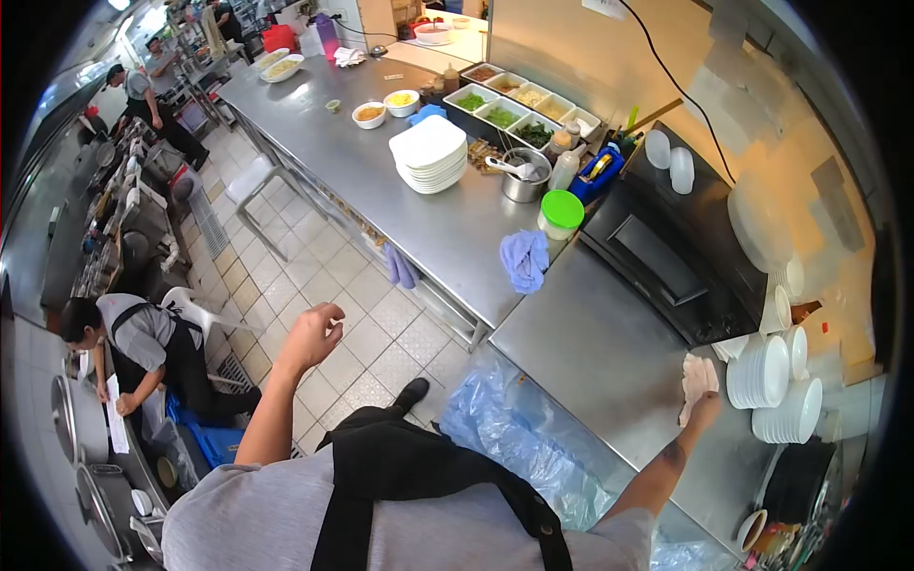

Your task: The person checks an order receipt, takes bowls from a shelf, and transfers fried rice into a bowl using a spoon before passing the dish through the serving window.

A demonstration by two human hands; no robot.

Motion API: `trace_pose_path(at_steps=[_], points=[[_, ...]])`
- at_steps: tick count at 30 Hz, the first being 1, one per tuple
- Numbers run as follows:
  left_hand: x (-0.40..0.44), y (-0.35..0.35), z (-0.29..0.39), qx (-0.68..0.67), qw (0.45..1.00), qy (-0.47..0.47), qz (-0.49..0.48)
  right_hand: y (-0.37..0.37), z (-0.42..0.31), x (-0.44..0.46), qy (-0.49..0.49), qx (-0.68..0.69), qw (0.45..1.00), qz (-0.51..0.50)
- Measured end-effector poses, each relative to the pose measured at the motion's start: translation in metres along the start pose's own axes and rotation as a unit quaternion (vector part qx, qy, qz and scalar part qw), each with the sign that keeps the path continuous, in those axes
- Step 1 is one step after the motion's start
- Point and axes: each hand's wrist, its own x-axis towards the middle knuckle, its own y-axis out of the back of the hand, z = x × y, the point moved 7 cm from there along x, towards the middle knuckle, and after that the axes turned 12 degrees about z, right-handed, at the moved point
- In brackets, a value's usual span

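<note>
Cloth [697, 374], pale pink and crumpled, lies on the steel counter [583, 347] under the person's right hand [705, 411], which holds its near end; how tightly the fingers close cannot be told. Judging by that arm reaching out low over the metal, the step in hand looks like a wipe of the surface. Reckoned from the right hand, stacked white bowls [759, 371] stand near at 2 o'clock, the black oven [657, 262] sits at 11, and a small bowl [751, 529] lies tilted at 5. A further stroke calls for a flat, steady palm and a path kept clear of those bowls, with the freest run of metal towards 10 o'clock. Out that way, at the joint between counters, rests a bunched blue rag [526, 262], just beside a green-lidded tub [561, 213]. Well off, near 9 o'clock, the left hand [317, 336] hangs over the tiled floor [367, 333], fingers half curled, nothing visible in it.
</note>
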Motion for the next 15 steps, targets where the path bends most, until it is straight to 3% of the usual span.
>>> trace_pose_path(at_steps=[3, 4, 5, 7, 9, 11, 15], points=[[-0.003, 0.008, 0.003, 0.008, 1.0, -0.007, 0.029, 0.036, 0.051, 0.02, -0.086, 0.157, 0.972, 0.153], [-0.003, 0.009, 0.003, 0.013, 0.999, -0.011, 0.032, 0.066, 0.045, 0.012, -0.161, 0.358, 0.906, 0.158], [-0.003, 0.011, 0.003, 0.02, 0.999, -0.015, 0.034, 0.128, 0.006, -0.015, -0.23, 0.54, 0.795, 0.153], [-0.004, 0.014, 0.003, 0.029, 0.999, -0.03, 0.033, 0.231, -0.03, -0.05, -0.197, 0.481, 0.798, 0.306], [0.001, 0.013, 0.0, 0.034, 0.998, -0.05, 0.034, 0.285, -0.075, -0.095, -0.187, 0.413, 0.797, 0.4], [0.01, 0.009, -0.005, -0.003, 0.995, -0.09, 0.031, 0.251, -0.083, -0.106, -0.263, 0.509, 0.781, 0.25], [0.039, 0.006, -0.014, -0.012, 0.993, -0.118, 0.009, 0.213, -0.109, -0.139, -0.235, 0.683, 0.685, 0.095]])
